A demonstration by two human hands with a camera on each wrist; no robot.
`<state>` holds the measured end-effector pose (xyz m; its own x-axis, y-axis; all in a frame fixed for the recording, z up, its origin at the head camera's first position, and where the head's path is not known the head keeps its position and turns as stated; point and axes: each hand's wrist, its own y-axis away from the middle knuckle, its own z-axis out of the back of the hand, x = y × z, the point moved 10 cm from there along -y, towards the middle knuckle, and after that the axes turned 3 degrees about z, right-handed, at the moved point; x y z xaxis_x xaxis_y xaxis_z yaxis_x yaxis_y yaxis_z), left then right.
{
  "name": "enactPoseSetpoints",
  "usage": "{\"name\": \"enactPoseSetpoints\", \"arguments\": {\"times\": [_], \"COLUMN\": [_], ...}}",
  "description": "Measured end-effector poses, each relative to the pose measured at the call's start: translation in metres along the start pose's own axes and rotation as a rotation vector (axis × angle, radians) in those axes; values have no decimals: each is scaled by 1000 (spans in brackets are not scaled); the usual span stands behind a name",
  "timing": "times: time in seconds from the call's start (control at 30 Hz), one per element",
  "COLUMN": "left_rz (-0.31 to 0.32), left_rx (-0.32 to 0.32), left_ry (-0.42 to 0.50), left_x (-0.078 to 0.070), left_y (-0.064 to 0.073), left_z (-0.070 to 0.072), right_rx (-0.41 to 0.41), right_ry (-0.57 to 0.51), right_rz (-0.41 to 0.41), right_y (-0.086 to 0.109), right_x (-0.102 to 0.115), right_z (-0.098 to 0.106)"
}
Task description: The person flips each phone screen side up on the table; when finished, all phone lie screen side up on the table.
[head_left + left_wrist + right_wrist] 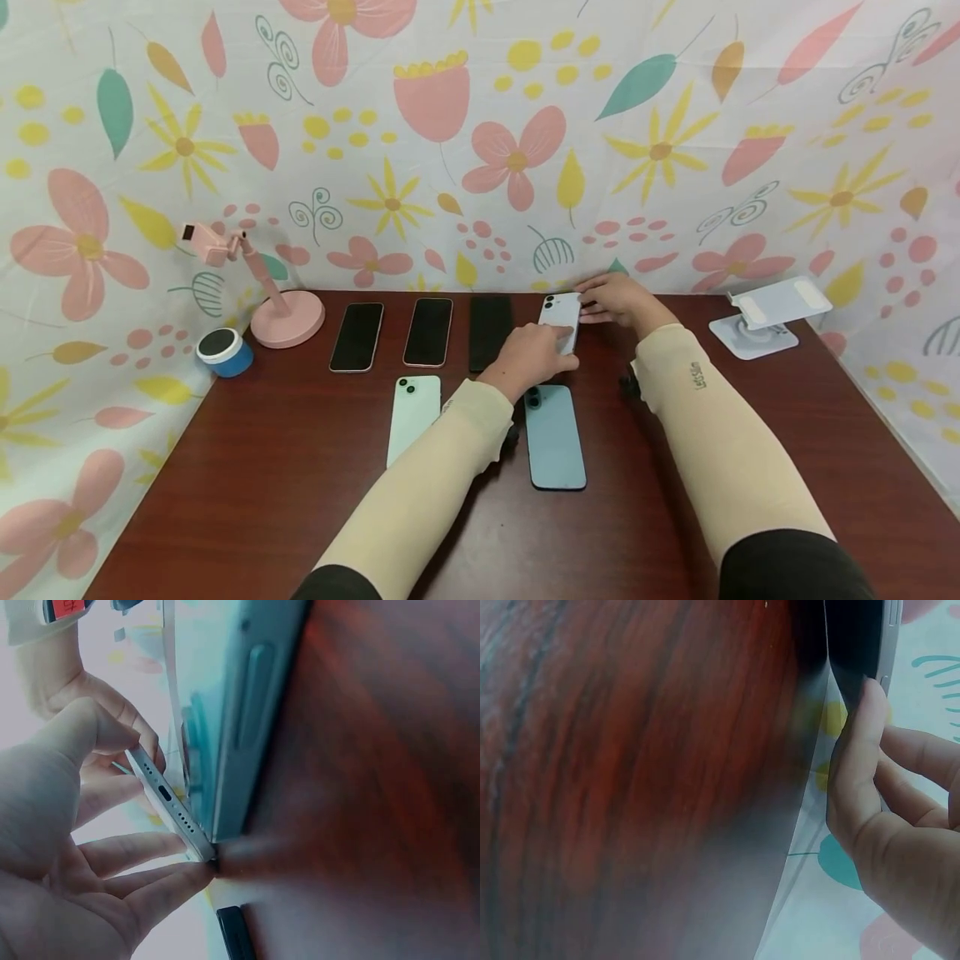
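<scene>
A white smartphone (567, 311) with its camera side up is at the back of the table, tilted in the left wrist view. My left hand (534, 354) grips its near end, the thumb at one corner and fingers (161, 889) along the other side; the charging port shows between them. My right hand (617, 298) pinches the right edge near the far end, its thumb (866, 724) on the dark screen side in the right wrist view. Nearer me, below my left hand, lies a light blue phone (556, 442), camera side up.
A pale green phone (412, 412) lies partly behind my left sleeve. Three dark-faced phones (357, 337) (428, 332) (491, 325) line the back. At left stand a pink phone stand (287, 321) and a blue jar (227, 357); at right, a white folding stand (780, 304). A patterned cloth (517, 83) hangs behind.
</scene>
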<state>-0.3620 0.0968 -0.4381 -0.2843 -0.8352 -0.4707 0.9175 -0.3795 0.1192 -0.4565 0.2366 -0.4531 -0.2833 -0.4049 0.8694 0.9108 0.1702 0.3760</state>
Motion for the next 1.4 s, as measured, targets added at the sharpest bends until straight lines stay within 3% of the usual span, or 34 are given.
{"name": "enactPoseSetpoints", "arguments": {"times": [0.73, 1.17, 1.4], "left_rz": [-69, -105, -82], "left_rx": [101, 100, 78], "left_ry": [95, 206, 266], "left_x": [-4, 0, 8], "left_y": [6, 9, 10], "left_z": [0, 3, 5], "right_rx": [22, 41, 64], "right_ry": [-50, -63, -151], "right_rz": [-25, 3, -9], "right_y": [9, 12, 11], "right_x": [9, 18, 18], "right_z": [2, -1, -6]}}
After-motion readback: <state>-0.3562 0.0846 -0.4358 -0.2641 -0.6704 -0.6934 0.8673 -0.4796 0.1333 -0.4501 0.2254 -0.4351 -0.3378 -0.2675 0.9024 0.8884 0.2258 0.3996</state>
